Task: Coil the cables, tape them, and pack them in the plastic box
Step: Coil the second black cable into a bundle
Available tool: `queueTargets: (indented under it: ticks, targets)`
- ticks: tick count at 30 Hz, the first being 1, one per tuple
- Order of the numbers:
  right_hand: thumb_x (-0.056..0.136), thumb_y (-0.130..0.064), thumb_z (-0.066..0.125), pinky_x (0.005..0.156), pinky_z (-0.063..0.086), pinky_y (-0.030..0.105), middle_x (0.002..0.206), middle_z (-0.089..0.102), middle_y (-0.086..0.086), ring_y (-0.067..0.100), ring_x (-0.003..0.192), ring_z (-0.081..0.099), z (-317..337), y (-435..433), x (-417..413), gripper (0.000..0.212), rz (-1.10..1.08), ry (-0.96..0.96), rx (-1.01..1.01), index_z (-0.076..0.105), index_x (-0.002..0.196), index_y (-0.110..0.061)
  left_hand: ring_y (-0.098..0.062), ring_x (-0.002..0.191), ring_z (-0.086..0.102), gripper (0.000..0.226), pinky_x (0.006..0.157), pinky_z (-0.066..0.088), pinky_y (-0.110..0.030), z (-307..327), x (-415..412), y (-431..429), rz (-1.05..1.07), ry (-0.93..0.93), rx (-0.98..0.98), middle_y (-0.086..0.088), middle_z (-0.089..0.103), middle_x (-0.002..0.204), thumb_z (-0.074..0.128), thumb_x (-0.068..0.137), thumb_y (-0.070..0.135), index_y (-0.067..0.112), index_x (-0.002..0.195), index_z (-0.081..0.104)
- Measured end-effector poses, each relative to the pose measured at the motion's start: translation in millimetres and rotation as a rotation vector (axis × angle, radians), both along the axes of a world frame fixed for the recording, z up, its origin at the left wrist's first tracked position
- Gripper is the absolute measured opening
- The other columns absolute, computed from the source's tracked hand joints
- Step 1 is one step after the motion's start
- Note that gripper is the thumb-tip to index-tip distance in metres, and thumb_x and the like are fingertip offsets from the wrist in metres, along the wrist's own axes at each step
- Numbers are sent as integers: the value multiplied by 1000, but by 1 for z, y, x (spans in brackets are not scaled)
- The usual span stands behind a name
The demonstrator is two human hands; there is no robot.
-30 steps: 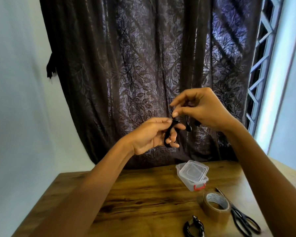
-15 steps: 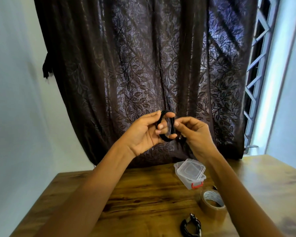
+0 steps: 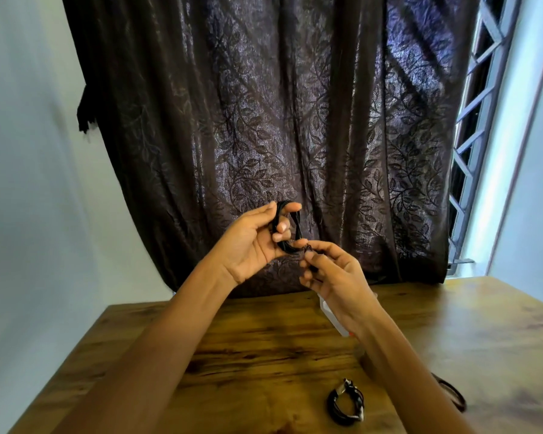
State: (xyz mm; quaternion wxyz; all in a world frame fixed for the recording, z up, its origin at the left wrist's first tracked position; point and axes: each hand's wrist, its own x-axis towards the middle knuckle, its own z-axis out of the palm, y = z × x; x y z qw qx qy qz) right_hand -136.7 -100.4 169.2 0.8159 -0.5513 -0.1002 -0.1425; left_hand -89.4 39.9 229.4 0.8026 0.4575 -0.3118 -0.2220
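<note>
Above the tabletop (image 3: 264, 355), the grip of our left hand (image 3: 251, 242) closes round the black cable coil (image 3: 290, 227) to keep its turns together while our right hand (image 3: 333, 274) pinches the loose tail, apparently to finish the winding; the plastic box (image 3: 329, 314) sits half-hidden behind that wrist, no lettering legible.

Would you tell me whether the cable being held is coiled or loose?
Coiled: the cable loops round fingers of the left hand; the right hand pinches its end.
</note>
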Motion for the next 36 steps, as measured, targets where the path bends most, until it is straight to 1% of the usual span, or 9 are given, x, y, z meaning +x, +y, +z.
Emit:
queueTargets:
  ticks: [11,17,21,23,26,29,31,33,36]
  targets:
    - [73,-14,63,56,51,21,67,63,5,10,55,56,-19,-3,-3,37,-12,-24,54,59,109,-7,-5,45,43,34,73,57,-37,-4,1,1,39,5,1,3,48,53,29,100,18,4,100,60]
    - [76,0,69,58,55,22,65,45,10,22,55,47,-23,8,-4,27,-294,-152,-252,58,101,2,-8,51,54,32,77,56,-40,-9,3,-6,97,20,-80,0,57,60,30,100,18,3,104,59]
    - [75,-4,73,65,55,32,68,66,10,21,61,62,-20,9,-6,10,-428,-229,-401,66,82,-6,-8,55,57,31,80,56,-36,-13,3,-7,180,-39,-88,1,62,62,30,100,16,5,105,58]
    - [76,-6,72,64,53,27,72,70,4,16,66,63,-19,11,-4,7,-455,-249,-425,69,79,-11,-9,56,57,31,82,54,-38,-15,2,-8,199,-59,-66,1,63,63,30,100,16,6,105,58]
    - [76,-4,72,65,50,16,76,70,-1,4,69,64,-17,13,1,9,-472,-261,-362,68,83,-8,-9,55,54,31,79,55,-35,-18,-1,-8,191,-90,0,1,61,63,30,101,15,6,104,59]
    - [81,-9,68,73,51,20,90,67,1,4,81,63,-18,13,4,13,-504,-263,-275,62,90,-16,-7,49,47,31,60,55,-25,-18,-3,-6,164,-107,108,1,55,59,31,100,15,6,103,60]
    - [87,-12,61,78,50,20,107,62,6,0,88,60,-18,11,8,10,-503,-236,-216,58,96,-18,-6,46,43,30,64,57,-29,-16,-5,-5,129,-116,156,1,52,57,31,100,14,4,102,60]
    - [91,-20,56,85,49,27,117,61,7,5,100,59,-17,10,10,14,-421,-197,-182,57,103,-13,-7,46,41,30,68,57,-32,-13,-8,-4,93,-137,195,1,50,56,31,100,13,3,101,59]
    - [90,-32,53,93,46,42,104,65,2,20,103,59,-19,12,12,21,-274,-121,-149,58,102,-15,-7,45,39,28,69,54,-35,-10,-10,-3,33,-151,231,1,48,54,32,99,11,2,97,59]
